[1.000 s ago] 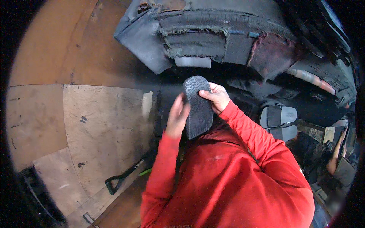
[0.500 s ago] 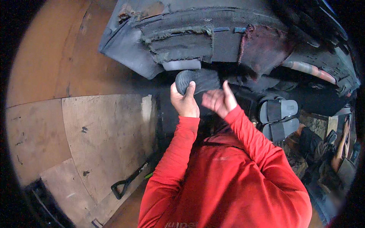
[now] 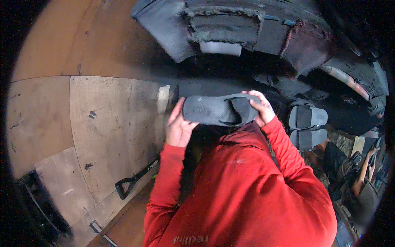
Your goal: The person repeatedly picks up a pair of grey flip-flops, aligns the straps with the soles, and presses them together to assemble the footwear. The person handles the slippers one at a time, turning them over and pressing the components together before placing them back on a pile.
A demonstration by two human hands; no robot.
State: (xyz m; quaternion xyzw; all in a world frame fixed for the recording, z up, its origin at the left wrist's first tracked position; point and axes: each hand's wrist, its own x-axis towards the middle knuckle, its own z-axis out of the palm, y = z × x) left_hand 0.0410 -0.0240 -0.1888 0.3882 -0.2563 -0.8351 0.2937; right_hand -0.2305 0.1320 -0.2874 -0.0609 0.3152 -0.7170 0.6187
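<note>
A grey slide sandal (image 3: 207, 110) with a dark strap lies level between my two hands, its footbed facing up. My left hand (image 3: 179, 128) holds one end, fingers behind the edge and thumb below. At the strap end, my right hand (image 3: 262, 108) grips the sandal, thumb on top. Two similar grey slides, an upper one (image 3: 317, 117) and a lower one (image 3: 318, 137), sit side by side just right of my right hand. Both my sleeves are red.
A dark, worn bench edge with frayed cloth (image 3: 226, 25) spans the far side. Wooden boards (image 3: 119, 131) cover the left, with a black handle (image 3: 125, 187) lying along them. Another person's arm (image 3: 362, 175) shows at the far right among dark clothing.
The sandal has turned from sole side to footbed side up. My right hand, free and blurred before, now grips the strap end. My left hand has shifted left and lower.
</note>
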